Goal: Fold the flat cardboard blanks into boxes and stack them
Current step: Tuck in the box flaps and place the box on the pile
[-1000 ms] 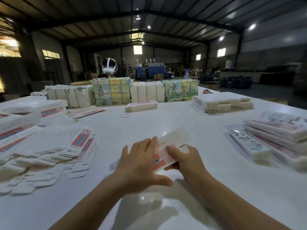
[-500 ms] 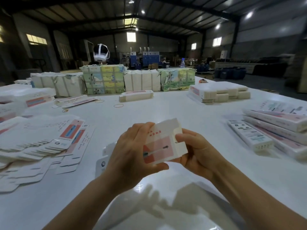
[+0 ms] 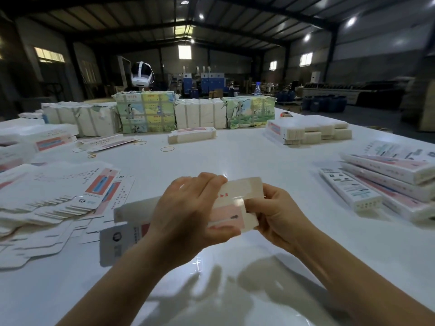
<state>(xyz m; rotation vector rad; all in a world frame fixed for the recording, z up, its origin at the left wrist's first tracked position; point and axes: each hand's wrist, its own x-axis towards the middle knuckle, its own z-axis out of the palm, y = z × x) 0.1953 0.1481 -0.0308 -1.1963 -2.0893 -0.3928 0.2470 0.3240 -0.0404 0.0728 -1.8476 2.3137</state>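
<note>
Both hands are gripping one pink-and-white box (image 3: 235,208) above the worktop (image 3: 235,156): left hand (image 3: 186,215) curling around it, right hand (image 3: 277,217) pinching its end. Its red writing is blurring, unreadable. Flat blanks (image 3: 58,191) are lying left.

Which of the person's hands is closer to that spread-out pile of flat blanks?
Left. The left hand is beside the flat blanks; the right hand is across the held box from them.

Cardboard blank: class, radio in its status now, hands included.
Left hand and right hand both gripping the cardboard blank, held above the table. Half-formed, not stacked. Nothing blocking.
</note>
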